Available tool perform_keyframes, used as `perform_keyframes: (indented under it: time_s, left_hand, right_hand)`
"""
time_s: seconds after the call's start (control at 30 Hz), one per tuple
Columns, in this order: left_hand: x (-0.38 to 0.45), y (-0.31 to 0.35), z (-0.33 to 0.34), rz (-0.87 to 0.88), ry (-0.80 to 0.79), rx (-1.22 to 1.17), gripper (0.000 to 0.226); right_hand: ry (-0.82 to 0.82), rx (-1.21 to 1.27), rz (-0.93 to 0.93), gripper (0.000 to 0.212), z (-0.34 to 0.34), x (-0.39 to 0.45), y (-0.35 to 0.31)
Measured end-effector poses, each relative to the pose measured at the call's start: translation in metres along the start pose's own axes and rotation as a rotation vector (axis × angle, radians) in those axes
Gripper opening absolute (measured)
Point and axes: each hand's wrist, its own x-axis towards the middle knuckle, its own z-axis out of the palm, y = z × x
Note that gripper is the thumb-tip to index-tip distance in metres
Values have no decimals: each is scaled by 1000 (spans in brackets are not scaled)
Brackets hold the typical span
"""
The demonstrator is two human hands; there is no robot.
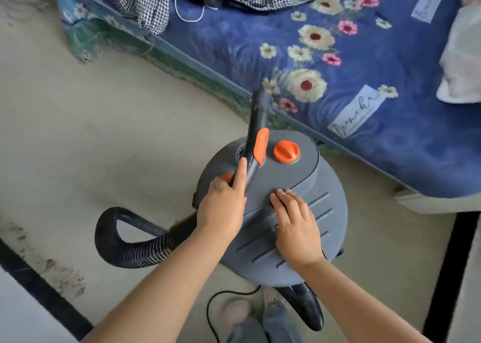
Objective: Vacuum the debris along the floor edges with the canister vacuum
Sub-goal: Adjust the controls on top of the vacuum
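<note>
A grey canister vacuum (307, 184) with orange knobs stands on the beige floor (78, 139) beside a bed. My left hand (223, 207) grips the black wand (256, 131) with its orange clip over the vacuum's top, index finger stretched along it. My right hand (296, 228) rests flat on the ribbed grey lid, fingers straight. The black ribbed hose (130, 246) loops out to the left of the canister. Brown debris (52, 267) lies along the dark floor edge at the lower left.
A mattress with a blue floral cover (364, 64) fills the upper right, with checked fabric (145, 1) piled on it. A black power cord (216, 306) trails by my feet. A black strip (450, 272) runs along the floor at the right.
</note>
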Motion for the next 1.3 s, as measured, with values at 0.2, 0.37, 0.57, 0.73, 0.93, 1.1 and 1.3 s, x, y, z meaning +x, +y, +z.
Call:
perform_keyframes:
  time_s: [0.2,0.37,0.57,0.73,0.93,1.1,1.3]
  left_hand:
    - [-32,56,25,87,-105,73,71]
    - [-61,100,43,200,-123,104,71]
    - [-99,155,61,273,-166,128,69]
    - [-122,194,72,291,-163,180,69]
    - [-138,229,87,298,-137,189,70]
    - [-141,246,91,299,-99,214,70]
    - [-130,251,88,217,-47,211,72]
  right_hand:
    - [-37,-30,142,73,-35,-61,18]
    - [-3,-29,226,76,-62,-114,38]
    - [-79,-76,332,85,-94,-169,71]
    - [-78,-95,360,88,-113,-204,94]
    - [-83,-94,304,82,-132,-228,132]
    - [-96,-129,193,80,-144,-226,165]
    - [-88,-182,55,76,-140,-207,180]
